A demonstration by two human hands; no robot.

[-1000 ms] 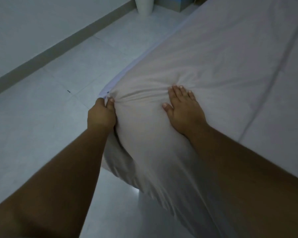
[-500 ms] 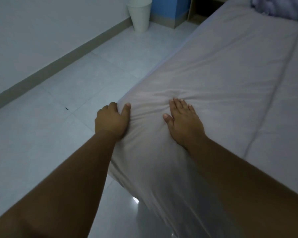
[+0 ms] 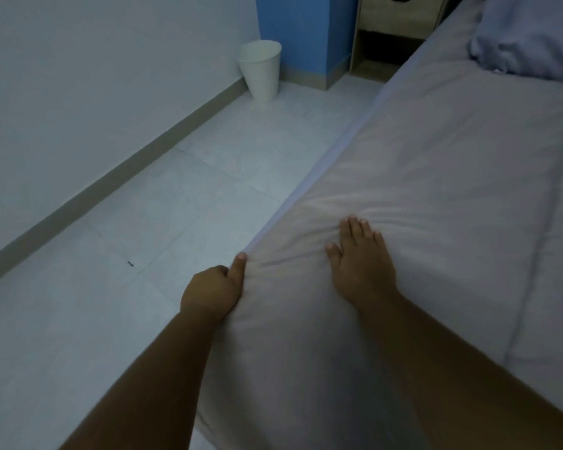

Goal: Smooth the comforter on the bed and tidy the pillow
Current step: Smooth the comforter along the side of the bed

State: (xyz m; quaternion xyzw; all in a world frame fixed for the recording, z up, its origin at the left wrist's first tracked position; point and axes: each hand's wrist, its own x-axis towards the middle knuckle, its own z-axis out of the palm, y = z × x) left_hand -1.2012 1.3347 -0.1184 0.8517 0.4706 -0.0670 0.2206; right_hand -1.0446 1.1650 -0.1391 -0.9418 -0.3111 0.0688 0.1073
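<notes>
The rumpled pale-blue pillow [image 3: 533, 37] was cut off at the frame's top right. Fingers of the left grip [image 3: 213, 293] were hidden under the pale grey fabric comforter [image 3: 436, 157] spread over the bed [image 3: 369, 121], the thumb pinching its side edge. The right grip [image 3: 361, 264], fingers straight, pressed flat on the creased cover just beside it.

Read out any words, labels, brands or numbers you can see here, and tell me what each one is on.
None: nothing readable shows. The comforter, the pillow, the white bin, the blue wall panel and the bedside cabinet are all plain. The small dark mark on the floor is a speck, not writing.
</notes>
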